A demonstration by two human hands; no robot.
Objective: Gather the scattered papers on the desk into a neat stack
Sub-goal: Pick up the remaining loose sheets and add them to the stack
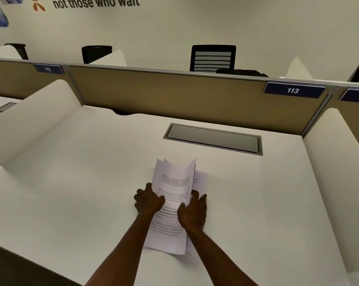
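A bundle of white printed papers stands on its lower edge on the white desk, tilted away from me, its top bowed and fanned. My left hand grips the bundle's left edge. My right hand clasps the right edge, thumb on the front sheet. One more sheet peeks out behind the bundle on the right; whether it lies flat or belongs to the bundle I cannot tell.
A grey cable hatch is set into the desk beyond the papers. A tan partition with a blue 113 label closes the back. White curved dividers flank both sides. Black chairs stand behind the partition.
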